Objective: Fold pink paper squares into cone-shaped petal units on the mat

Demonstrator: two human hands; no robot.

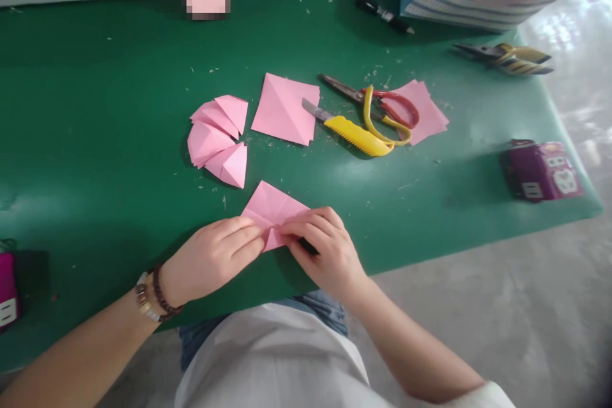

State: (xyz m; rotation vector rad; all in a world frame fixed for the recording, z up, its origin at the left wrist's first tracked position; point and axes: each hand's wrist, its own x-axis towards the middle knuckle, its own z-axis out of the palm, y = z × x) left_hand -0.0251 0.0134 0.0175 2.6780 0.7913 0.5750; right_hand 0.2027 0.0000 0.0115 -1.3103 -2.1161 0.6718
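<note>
Currently, the left hand [213,259] and right hand [322,252] pinch a folded sheet of pink paper [272,210] between them, fingers pressed together. Four folded pink pieces [206,143] lie finished ahead of the hands; a creased pink square [284,108] and a loose pink stack [425,111] remain farther ahead.

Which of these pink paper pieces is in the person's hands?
The folded sheet nearest the person, held between the left hand and right hand; every other pink piece lies on the green table, untouched.
</note>
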